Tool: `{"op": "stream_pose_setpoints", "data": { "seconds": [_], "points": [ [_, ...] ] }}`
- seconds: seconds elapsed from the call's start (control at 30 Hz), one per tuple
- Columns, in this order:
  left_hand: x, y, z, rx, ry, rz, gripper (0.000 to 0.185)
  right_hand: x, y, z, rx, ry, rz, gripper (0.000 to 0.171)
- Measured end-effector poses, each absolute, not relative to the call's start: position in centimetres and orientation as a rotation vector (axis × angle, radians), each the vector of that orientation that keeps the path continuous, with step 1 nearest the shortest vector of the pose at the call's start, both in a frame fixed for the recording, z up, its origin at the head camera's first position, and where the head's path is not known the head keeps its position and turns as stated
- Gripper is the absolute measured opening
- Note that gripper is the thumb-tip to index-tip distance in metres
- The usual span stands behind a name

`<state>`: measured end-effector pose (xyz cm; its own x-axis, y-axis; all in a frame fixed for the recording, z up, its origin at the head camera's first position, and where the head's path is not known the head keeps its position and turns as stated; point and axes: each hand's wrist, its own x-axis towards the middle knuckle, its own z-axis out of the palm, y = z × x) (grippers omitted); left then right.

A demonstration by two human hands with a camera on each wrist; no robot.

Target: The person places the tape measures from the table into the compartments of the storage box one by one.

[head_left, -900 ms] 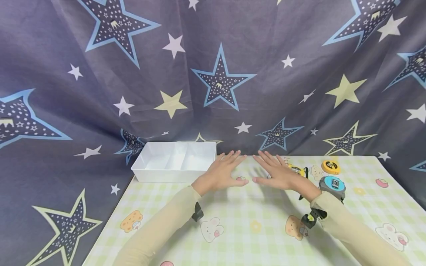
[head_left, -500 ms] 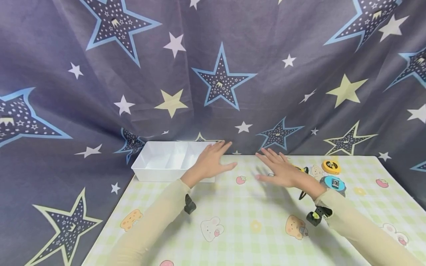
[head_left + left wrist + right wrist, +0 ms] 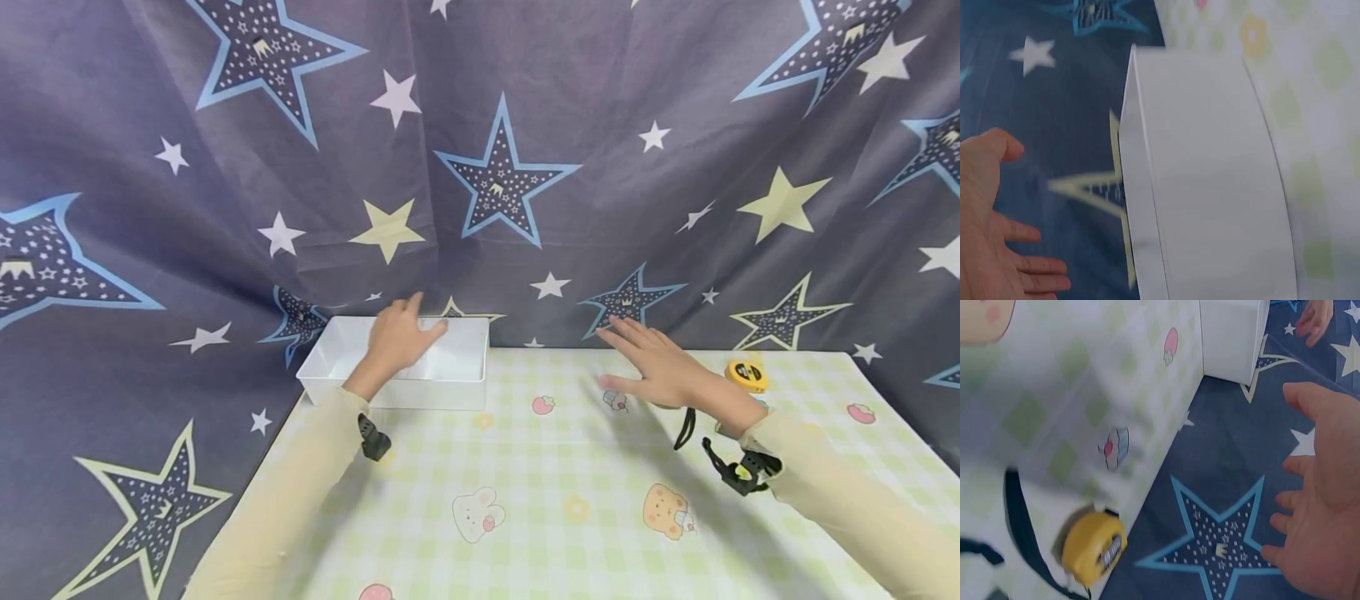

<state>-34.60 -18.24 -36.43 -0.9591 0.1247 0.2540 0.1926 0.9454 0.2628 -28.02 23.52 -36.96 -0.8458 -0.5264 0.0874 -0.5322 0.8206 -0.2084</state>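
Observation:
My left hand (image 3: 397,337) is over the white box (image 3: 450,393) at the back left, thumb apart and fingers extended. The left wrist view shows that hand (image 3: 1004,219) beside the box's long wall (image 3: 1210,175), holding nothing. My right hand (image 3: 660,362) hovers over the back right of the table, fingers spread, holding nothing. Close by it lies a yellow tape measure (image 3: 1093,547) with a black strap (image 3: 1025,531), as the right wrist view shows. A second yellow tape measure (image 3: 746,376) sits beyond the right wrist. The right forearm mostly hides a blue and grey device.
A checked cloth with cartoon prints (image 3: 525,467) covers the table. Behind it hangs a dark curtain with stars (image 3: 502,267), meeting the table's back edge. The white box has an inner divider and stands at the back left corner.
My left hand has moved left, from beside the box to over it. My right hand has shifted slightly right, its forearm now covering most of the blue and grey device.

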Motion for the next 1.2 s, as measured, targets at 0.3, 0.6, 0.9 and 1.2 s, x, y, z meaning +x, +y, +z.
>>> {"op": "stream_pose_setpoints", "data": {
  "seconds": [0.3, 0.6, 0.9, 1.2],
  "points": [
    [-34.6, -25.7, -36.7, 0.181, -2.999, -0.499, 0.080, -28.4, 26.1, -35.3, 0.817, -3.062, 0.290, 0.079],
    [-34.1, -30.3, -36.9, 0.401, -3.073, -0.628, 0.076, -28.6, 27.8, -35.5, 0.780, -3.147, 0.354, 0.078],
    [-34.4, -31.9, -37.2, 0.560, -3.063, -0.843, 0.065, -28.6, 28.4, -36.8, 0.767, -3.224, 0.433, 0.075],
    [-34.7, -32.8, -38.1, 0.626, -2.989, -0.940, 0.057, -29.5, 29.6, -37.9, 0.803, -3.292, 0.446, 0.073]
  ]
}}
